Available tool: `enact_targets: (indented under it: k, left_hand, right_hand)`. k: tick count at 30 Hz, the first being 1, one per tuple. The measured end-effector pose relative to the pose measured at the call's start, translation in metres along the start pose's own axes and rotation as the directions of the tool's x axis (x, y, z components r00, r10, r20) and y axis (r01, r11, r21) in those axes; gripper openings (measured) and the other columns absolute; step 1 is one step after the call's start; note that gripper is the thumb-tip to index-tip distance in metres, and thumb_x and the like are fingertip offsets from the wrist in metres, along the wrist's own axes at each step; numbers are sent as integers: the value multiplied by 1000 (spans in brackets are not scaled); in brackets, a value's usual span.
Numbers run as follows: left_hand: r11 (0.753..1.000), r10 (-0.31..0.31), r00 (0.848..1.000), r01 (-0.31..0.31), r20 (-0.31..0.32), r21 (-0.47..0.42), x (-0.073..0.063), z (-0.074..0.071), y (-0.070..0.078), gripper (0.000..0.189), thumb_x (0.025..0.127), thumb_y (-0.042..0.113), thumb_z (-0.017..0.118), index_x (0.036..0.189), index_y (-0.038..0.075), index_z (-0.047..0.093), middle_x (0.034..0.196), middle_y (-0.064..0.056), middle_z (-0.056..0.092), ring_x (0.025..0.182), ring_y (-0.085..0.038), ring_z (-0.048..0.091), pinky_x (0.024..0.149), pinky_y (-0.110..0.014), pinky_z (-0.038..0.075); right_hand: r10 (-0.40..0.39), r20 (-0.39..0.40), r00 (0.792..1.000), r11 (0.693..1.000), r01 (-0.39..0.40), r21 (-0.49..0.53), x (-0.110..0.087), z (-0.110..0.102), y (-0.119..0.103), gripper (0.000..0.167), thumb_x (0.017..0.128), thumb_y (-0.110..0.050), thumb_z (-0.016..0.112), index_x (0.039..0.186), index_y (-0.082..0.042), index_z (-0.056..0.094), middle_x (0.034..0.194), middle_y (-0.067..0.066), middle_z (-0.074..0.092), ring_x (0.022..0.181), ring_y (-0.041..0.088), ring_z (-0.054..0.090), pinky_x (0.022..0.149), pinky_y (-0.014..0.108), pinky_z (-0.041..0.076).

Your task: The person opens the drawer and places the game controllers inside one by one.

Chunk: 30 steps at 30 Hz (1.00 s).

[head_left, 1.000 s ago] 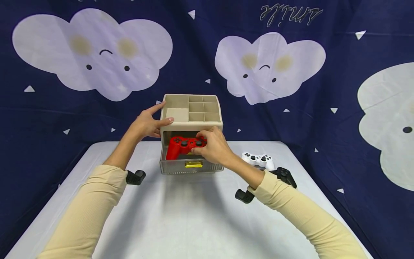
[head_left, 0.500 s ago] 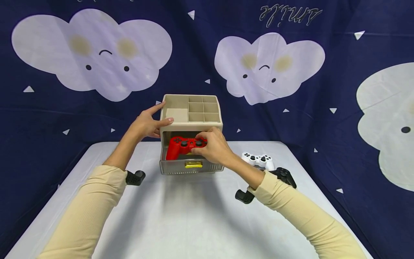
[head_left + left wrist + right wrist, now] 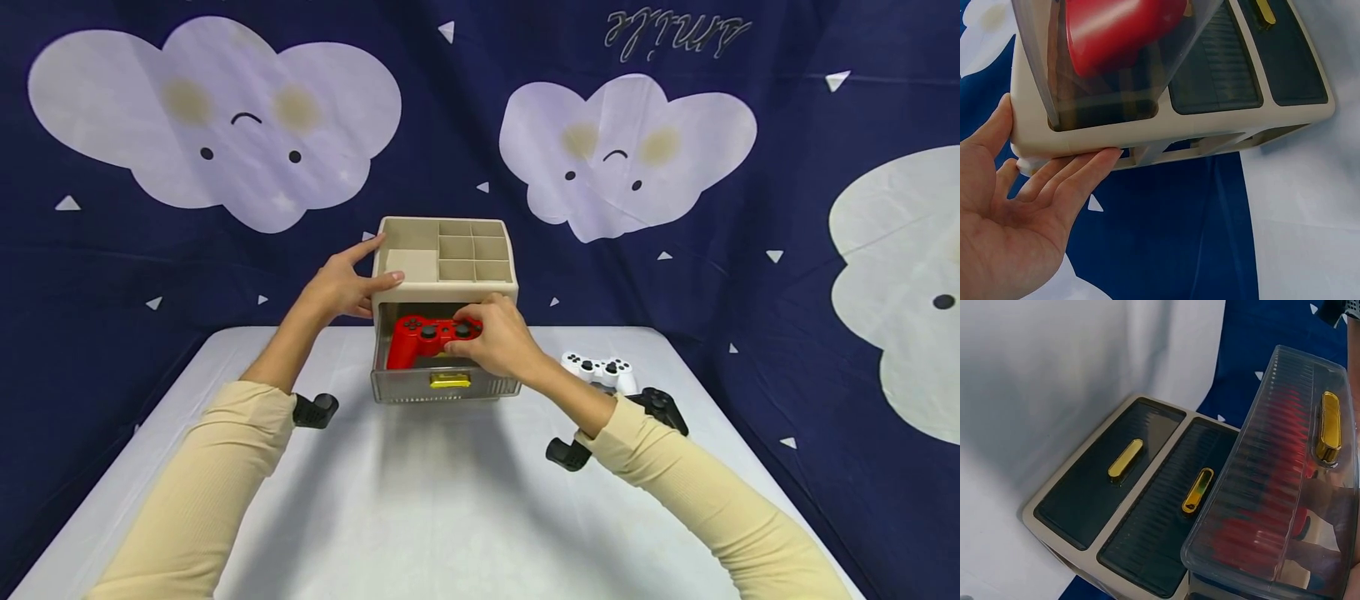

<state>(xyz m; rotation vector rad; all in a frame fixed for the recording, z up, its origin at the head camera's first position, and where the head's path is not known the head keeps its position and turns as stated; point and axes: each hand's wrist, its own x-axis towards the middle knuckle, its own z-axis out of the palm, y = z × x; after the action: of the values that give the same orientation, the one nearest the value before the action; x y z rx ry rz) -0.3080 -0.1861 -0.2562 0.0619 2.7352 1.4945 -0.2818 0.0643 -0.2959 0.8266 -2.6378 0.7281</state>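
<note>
A beige desktop drawer organizer [image 3: 420,292] stands at the back of the table, its clear top drawer [image 3: 397,386] pulled out. Inside that drawer lies a red game controller [image 3: 408,337]. My right hand [image 3: 497,337] reaches over the drawer and holds the controller's right side, thumb toward the front and fingers behind. Part of the controller is hidden under this hand. My left hand [image 3: 339,287] rests against the organizer's left side, thumb on the top front edge, fingers nearly straight along the side wall, as the left wrist view shows with the hand [image 3: 1029,225].
To the right on the white table [image 3: 450,517] lie a white game controller [image 3: 600,371] and a black game controller [image 3: 663,408], partly hidden by the right forearm. Two lower drawers with gold handles [image 3: 1125,458] are closed. A dark blue cloud-print curtain [image 3: 442,125] hangs behind.
</note>
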Motion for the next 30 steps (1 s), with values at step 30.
enact_targets:
  k: [30]
  left_hand:
    - [1000,12,1000,-12,16,0,-1,-1,0,88,97,39,69,164,37,11,148,-31,48,112,-47,68,95,-53,57]
  right_hand:
    - [81,97,992,955,-106,278,-28,-45,-32,41,86,-31,82,122,-14,72,102,5,78,90,13,75,72,29,61]
